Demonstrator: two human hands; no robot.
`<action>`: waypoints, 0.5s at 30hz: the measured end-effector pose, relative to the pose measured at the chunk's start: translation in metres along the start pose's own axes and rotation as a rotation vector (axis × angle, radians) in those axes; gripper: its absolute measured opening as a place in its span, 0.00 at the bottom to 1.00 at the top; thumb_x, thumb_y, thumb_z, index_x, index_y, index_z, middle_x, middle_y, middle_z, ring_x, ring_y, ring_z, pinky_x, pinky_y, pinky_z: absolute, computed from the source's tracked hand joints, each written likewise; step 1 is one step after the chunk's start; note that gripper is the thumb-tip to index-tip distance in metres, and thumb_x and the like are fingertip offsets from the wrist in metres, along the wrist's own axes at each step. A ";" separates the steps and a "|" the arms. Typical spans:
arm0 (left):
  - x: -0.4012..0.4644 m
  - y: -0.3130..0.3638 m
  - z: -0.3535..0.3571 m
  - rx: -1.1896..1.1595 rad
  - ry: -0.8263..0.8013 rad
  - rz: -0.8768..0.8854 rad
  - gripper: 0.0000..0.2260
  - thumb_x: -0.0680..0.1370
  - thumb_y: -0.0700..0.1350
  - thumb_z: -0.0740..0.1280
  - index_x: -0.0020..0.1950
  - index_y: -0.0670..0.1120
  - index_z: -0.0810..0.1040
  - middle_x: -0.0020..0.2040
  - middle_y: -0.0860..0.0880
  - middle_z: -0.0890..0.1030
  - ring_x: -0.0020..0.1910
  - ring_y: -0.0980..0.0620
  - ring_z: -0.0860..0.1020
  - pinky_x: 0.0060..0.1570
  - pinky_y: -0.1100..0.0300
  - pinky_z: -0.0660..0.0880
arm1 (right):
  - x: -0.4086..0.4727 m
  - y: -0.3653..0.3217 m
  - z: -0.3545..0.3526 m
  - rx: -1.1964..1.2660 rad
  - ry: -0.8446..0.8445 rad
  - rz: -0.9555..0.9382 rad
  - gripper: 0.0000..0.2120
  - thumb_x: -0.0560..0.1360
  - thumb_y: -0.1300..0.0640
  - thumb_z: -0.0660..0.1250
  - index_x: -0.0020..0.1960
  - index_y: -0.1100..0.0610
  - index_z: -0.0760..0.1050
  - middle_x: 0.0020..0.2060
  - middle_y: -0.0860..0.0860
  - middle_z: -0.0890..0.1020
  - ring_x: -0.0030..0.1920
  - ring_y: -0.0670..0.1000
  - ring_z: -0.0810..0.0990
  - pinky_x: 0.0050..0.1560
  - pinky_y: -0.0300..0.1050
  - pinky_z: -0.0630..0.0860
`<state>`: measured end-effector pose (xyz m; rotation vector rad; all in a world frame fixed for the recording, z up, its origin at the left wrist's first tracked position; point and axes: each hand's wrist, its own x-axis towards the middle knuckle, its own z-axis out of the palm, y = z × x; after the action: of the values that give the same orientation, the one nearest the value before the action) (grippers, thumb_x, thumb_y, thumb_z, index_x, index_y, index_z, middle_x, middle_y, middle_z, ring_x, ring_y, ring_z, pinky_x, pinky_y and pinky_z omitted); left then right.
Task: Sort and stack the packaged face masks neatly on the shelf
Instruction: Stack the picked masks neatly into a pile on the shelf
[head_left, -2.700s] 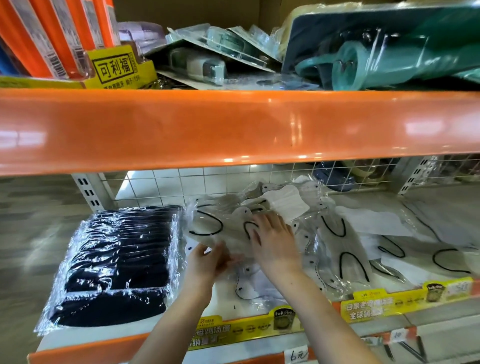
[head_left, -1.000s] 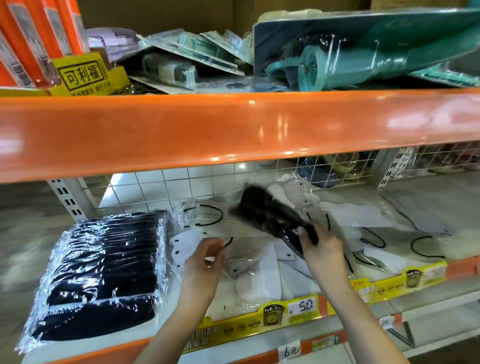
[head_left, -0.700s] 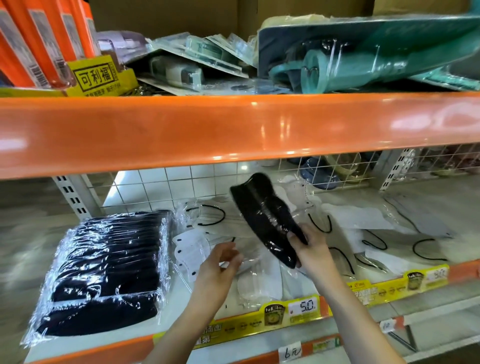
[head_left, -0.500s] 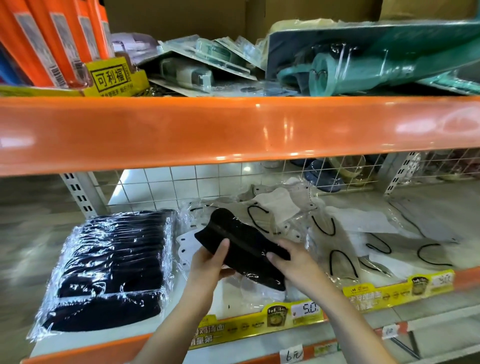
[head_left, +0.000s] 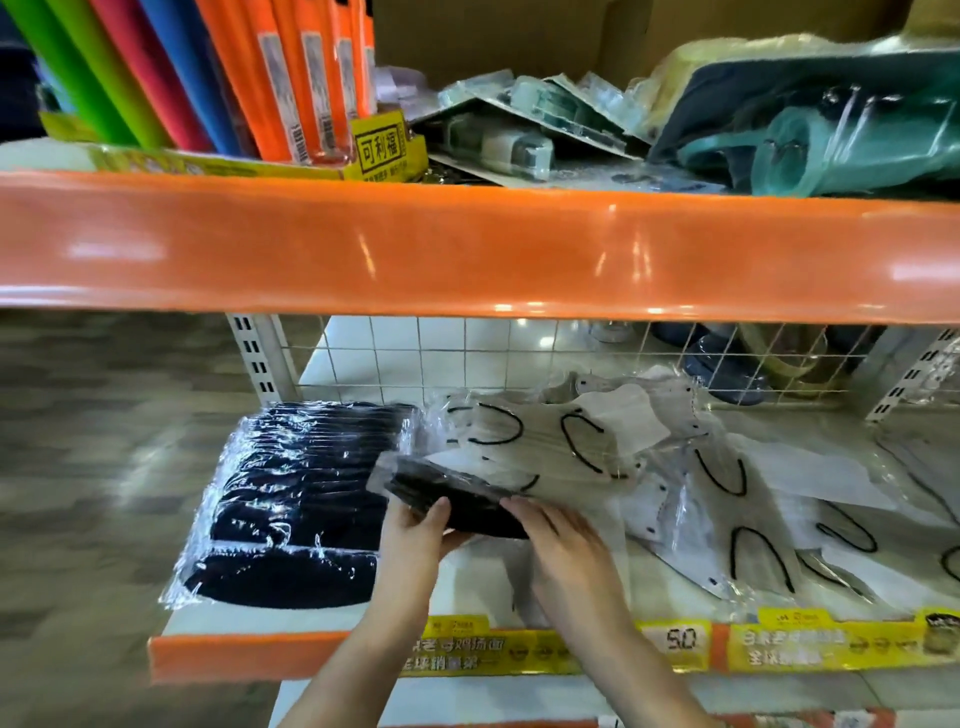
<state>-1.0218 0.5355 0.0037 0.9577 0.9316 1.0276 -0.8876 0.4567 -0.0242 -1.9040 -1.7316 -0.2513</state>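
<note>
Nearest: both forearms came up over the shelf's orange front edge (head_left: 234, 657). Left hand (head_left: 415, 535) gripped the black mask pack (head_left: 457, 496), thumb on top, fingers underneath. Right hand (head_left: 566, 545) lay w/ fingers straight, tips touching the pack's right end. Pack lay nearly flat, long axis running left-far to right-near, its left end just beside the wrapped black mask stack (head_left: 301, 499). Behind and to the right: loose white mask packs (head_left: 623, 441) w/ black ear loops, spread unevenly. Farthest: wire grid back (head_left: 415, 358).
</note>
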 end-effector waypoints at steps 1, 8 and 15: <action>-0.003 0.001 -0.006 0.127 0.048 0.099 0.16 0.80 0.35 0.62 0.67 0.42 0.68 0.59 0.42 0.78 0.59 0.46 0.78 0.53 0.57 0.78 | 0.003 -0.002 0.003 0.011 0.011 0.009 0.29 0.57 0.66 0.63 0.59 0.54 0.76 0.50 0.49 0.83 0.46 0.51 0.82 0.50 0.41 0.77; -0.007 0.008 -0.072 1.200 0.326 0.914 0.28 0.74 0.56 0.65 0.71 0.46 0.66 0.71 0.44 0.69 0.72 0.46 0.61 0.71 0.50 0.57 | 0.028 -0.049 0.018 0.067 0.054 -0.078 0.25 0.62 0.67 0.58 0.55 0.56 0.81 0.50 0.48 0.84 0.48 0.50 0.82 0.51 0.44 0.79; -0.013 0.005 -0.122 1.463 0.019 0.922 0.16 0.75 0.49 0.60 0.56 0.46 0.82 0.55 0.51 0.83 0.57 0.49 0.80 0.57 0.54 0.69 | 0.029 -0.105 0.044 0.128 -0.053 -0.212 0.20 0.68 0.55 0.55 0.52 0.53 0.81 0.49 0.45 0.83 0.49 0.47 0.81 0.50 0.40 0.78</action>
<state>-1.1407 0.5474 -0.0257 2.7759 1.2620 0.9715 -0.9941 0.5060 -0.0187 -1.6517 -1.9384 -0.1656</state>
